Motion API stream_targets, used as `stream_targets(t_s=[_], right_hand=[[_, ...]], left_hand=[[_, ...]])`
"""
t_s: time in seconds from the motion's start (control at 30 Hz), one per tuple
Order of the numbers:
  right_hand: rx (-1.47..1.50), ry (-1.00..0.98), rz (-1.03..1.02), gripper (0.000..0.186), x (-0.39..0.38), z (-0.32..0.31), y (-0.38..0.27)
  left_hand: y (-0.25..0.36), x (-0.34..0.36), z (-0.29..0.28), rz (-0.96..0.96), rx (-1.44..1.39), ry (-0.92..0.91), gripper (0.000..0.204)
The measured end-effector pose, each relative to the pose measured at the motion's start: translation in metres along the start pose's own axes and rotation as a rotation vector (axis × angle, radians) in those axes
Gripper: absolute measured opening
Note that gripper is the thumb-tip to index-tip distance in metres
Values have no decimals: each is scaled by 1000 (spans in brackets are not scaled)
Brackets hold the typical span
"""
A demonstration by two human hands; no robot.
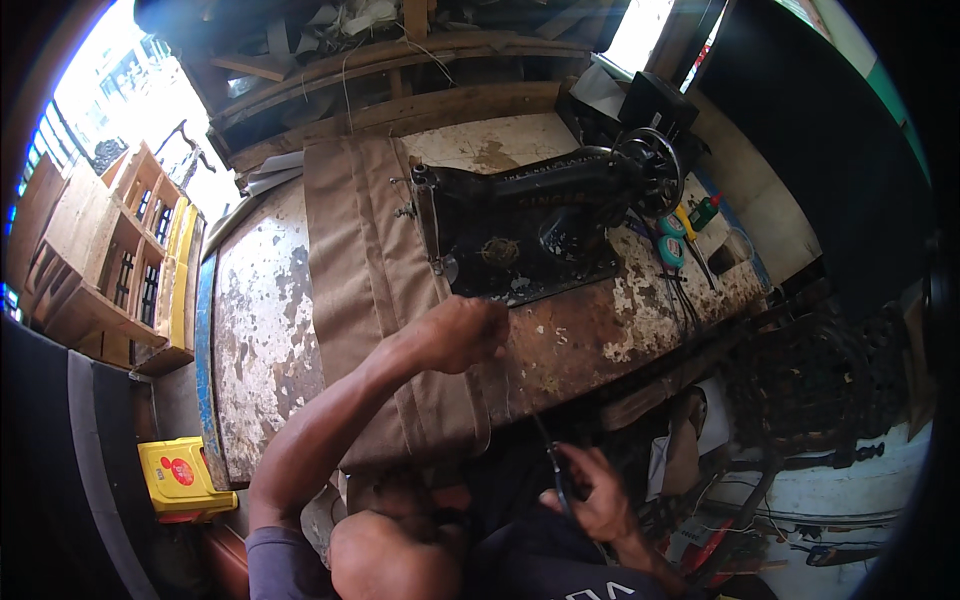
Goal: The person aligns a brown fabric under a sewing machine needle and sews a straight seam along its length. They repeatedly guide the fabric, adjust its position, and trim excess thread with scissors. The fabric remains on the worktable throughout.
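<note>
My left hand [470, 332] is closed at the lower front of a black sewing machine [515, 235], over brown fabric [350, 270]; a faint thread [508, 385] hangs below the fingers, and what they pinch is hidden. The long fabric lies along the machine's left side, with stitched bands, and drapes to the table's near edge. My right hand [590, 495], lower down beside that edge, is closed round dark-handled scissors [556, 462], their blades angled up toward the thread.
A worn table [250, 330] holds small tools and bottles [685, 230] right of the machine. Wooden crates [130, 250] and a yellow container [180, 470] stand left. Shelves with scraps [400, 60] are behind; dark ironwork [800, 400] is at right.
</note>
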State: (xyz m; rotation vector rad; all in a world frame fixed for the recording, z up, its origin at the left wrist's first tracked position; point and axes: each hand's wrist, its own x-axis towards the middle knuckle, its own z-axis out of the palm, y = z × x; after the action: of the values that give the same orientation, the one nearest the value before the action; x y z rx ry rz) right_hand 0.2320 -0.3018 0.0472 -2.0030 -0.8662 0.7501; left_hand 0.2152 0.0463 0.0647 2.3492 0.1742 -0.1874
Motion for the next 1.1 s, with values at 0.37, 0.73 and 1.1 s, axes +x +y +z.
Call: stream_targets(t_s=[0.37, 0.73, 1.1], right_hand=[[-319, 17, 35, 76, 56, 42, -44], [-329, 62, -48, 71, 68, 56, -39], [-845, 445, 33, 70, 143, -54, 7]], left_hand=[[6, 2, -5, 108, 130, -52, 31], [12, -1, 0, 106, 102, 37, 24], [71, -96, 40, 708, 91, -628, 47]])
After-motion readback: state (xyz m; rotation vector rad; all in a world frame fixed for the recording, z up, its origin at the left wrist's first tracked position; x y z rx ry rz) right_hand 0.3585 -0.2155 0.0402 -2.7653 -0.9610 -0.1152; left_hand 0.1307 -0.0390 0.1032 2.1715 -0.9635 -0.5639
